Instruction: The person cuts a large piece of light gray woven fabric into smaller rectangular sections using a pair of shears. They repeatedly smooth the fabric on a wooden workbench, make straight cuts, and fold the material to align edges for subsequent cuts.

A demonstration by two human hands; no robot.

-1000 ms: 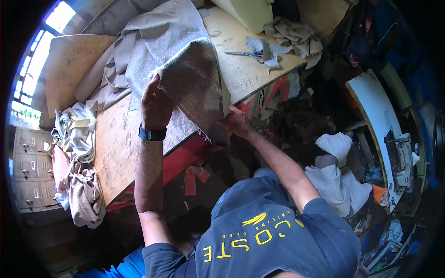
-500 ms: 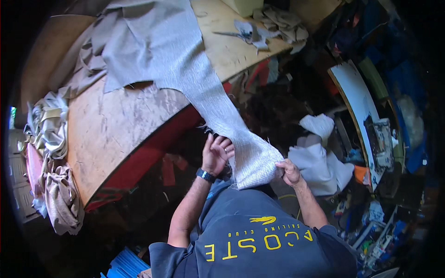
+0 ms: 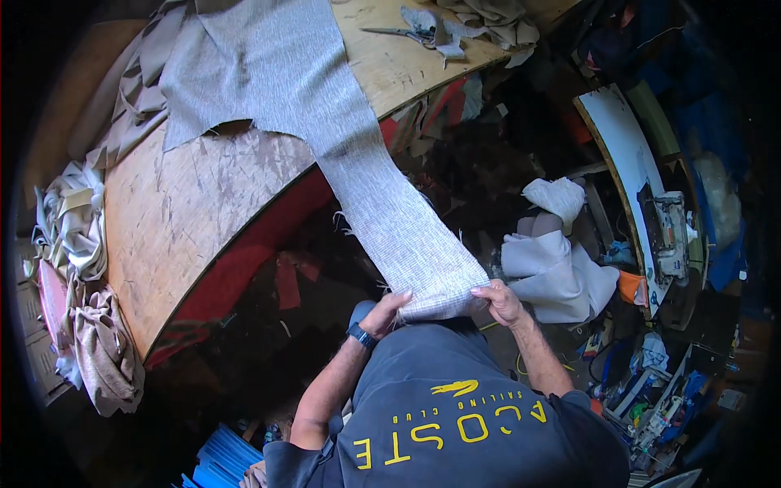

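A long piece of light grey woven fabric (image 3: pixel 407 220) stretches from the wooden table down to my waist. Its near end is pulled wide between my two hands, the edge folded under. My left hand (image 3: pixel 386 313) grips the left corner, thumb on top, the other fingers mostly hidden beneath the cloth. On the right corner my right hand (image 3: pixel 500 302) is closed, thumb above and fingers curled below. Loose threads hang from the strip's left edge. The far part of the fabric lies on the table (image 3: pixel 203 187), with a cut-out notch along its near side.
Scissors (image 3: pixel 399 32) and fabric scraps (image 3: pixel 447 37) lie at the table's far right. Crumpled cloths (image 3: pixel 102 350) hang over its left end. At right stand a sewing machine (image 3: pixel 671 244) on a white board (image 3: pixel 622 154) and a heap of pale fabric (image 3: pixel 557 276).
My left hand, open beside the strip before, has closed on its near left corner. The near end now lies flatter and is spread wider. My right hand keeps its hold.
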